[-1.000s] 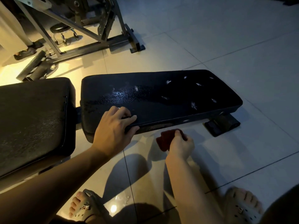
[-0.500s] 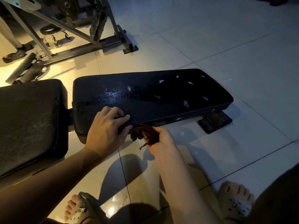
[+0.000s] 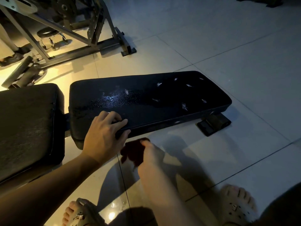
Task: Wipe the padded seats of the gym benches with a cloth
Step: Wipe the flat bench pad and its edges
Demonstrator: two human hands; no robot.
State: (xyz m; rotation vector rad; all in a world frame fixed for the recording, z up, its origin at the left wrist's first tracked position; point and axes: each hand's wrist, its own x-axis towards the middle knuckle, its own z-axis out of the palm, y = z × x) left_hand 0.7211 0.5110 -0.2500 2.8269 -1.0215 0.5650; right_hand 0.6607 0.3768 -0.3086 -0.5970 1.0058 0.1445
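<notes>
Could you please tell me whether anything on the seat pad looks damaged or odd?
Yes. The pad carries several pale marks on its right half, which look like tears in the black cover. A glossy, wet-looking patch sits left of them. The cloth, in the right hand, is below the near edge, off the surface.

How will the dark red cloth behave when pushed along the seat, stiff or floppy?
Probably floppy: the cloth bunches and droops from the right hand. Likely light, since one hand carries it. It may fold over on the glossy seat.
</notes>
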